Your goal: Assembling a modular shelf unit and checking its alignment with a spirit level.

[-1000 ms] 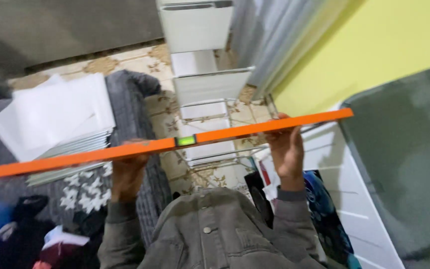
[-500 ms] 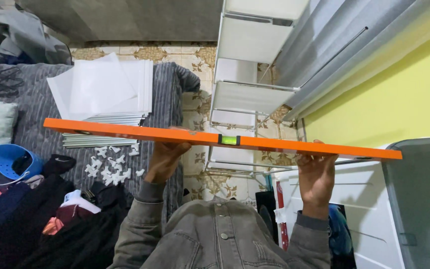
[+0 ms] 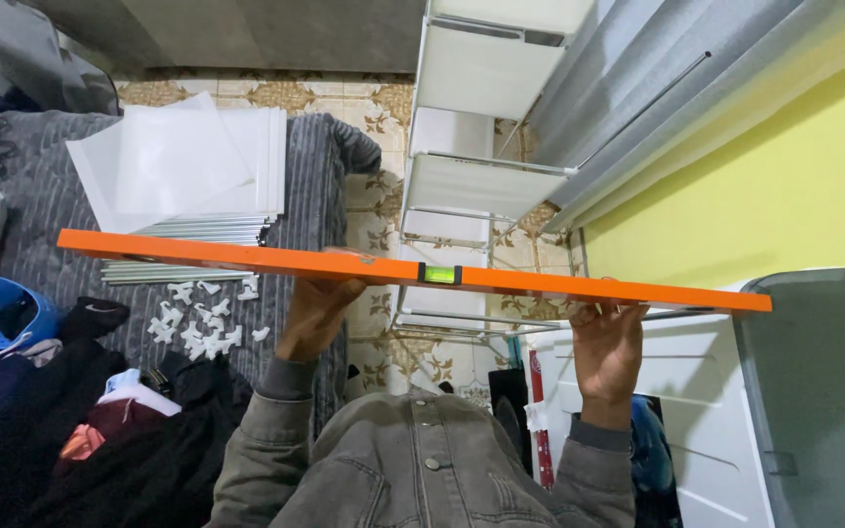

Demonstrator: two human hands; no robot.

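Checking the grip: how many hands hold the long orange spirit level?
2: left hand under the long orange spirit level near its middle, right hand towards its right end.

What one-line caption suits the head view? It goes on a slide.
Left hand and right hand hold a long orange spirit level above a white wire shelf unit.

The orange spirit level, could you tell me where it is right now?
In the head view, the orange spirit level spans the frame, held by the left hand and right hand above the white shelving unit.
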